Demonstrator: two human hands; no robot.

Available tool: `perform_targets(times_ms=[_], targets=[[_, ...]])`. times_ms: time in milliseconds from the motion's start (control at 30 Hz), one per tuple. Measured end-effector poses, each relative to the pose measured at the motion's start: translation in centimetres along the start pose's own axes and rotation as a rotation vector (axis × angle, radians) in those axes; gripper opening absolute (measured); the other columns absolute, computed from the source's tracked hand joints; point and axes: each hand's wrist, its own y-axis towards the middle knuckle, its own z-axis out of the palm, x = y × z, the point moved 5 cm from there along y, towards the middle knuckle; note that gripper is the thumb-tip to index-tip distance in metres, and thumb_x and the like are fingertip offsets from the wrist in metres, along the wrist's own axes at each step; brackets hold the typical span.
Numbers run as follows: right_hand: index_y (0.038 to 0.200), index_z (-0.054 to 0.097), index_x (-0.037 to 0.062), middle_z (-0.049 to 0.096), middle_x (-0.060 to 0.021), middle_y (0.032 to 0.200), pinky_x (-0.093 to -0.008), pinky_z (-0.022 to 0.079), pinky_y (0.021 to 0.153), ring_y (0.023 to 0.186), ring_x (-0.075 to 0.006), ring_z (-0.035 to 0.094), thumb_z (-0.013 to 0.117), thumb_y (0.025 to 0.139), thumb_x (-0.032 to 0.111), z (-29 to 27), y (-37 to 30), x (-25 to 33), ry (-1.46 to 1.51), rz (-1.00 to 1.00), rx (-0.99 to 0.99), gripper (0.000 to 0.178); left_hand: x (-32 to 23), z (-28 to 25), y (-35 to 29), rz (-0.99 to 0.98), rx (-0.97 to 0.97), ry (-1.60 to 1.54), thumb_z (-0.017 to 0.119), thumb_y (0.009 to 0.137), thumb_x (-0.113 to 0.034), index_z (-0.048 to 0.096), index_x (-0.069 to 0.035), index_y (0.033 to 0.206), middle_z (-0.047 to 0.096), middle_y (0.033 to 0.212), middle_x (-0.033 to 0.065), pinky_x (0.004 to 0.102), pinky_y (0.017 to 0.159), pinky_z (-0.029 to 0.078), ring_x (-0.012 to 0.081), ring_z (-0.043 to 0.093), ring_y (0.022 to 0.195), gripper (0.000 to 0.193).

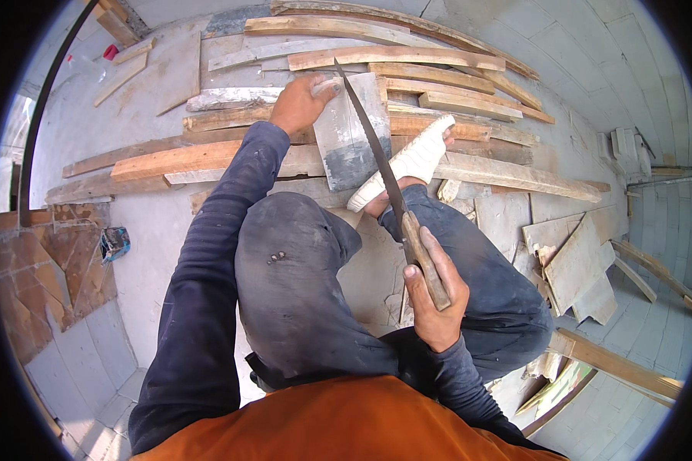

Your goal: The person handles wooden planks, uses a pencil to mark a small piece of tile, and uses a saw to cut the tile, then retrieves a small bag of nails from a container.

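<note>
My right hand (440, 303) is closed round the wooden handle of a handsaw (384, 165). Its long, narrow toothed blade points up and away, tapering to a tip near the far timbers. My left hand (300, 104) grips the upper left corner of a flat grey board (347, 127), thumb on its face. Dark smears cover the board's lower half. The blade passes over or along the board's right side; whether it touches cannot be told. A white slip-on shoe (411, 163) on my right foot is beside the board, amid the timbers.
Several long timbers (392, 58) lie across the floor ahead, with more wood (181, 160) toward the left. Broken sheet pieces (580, 265) and a beam (619, 361) lie at right. A small blue-black container (115, 243) stands at left. A block wall (592, 46) rises at far right.
</note>
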Motion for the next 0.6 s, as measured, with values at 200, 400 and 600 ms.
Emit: perform_targets(times_ms=[200,400,600], targets=[[0.145,0.058,-0.0005,0.069,-0.0172,0.134,-0.0321,0.045,0.107,0.122,-0.0201,0.064,0.07,0.098,0.013,3.2,11.7,-1.8,0.037,0.033,0.032,0.05,0.0,0.9,-0.8,0.054,-0.078,0.013,0.068,0.097,-0.049,0.068,0.002,0.132,0.07,0.125,0.0291,0.045,0.105,0.05,0.0424,0.067,0.119,0.062],[0.146,0.052,-0.0101,0.063,-0.0236,0.141,-0.0367,0.043,0.114,0.135,-0.0264,0.058,0.067,0.099,0.006,0.1,0.7,-0.1,0.026,0.043,-0.002,0.052,1.1,0.1,-0.4,-0.006,-0.05,-0.007,0.069,0.096,-0.047,0.067,0.003,0.131,0.066,0.134,0.0273,0.0439,0.107,0.049,0.0412,0.062,0.126,0.061],[0.146,0.057,-0.0016,0.07,-0.0176,0.123,-0.0301,0.053,0.087,0.098,-0.0177,0.067,0.067,0.1,0.01,2.7,9.4,-1.5,-0.003,0.007,-0.026,0.049,-2.2,-0.5,-2.0,0.137,-0.025,0.02,0.065,0.096,-0.048,0.067,-0.001,0.132,0.069,0.127,0.0266,0.0468,0.104,0.05,0.0425,0.065,0.119,0.059]])
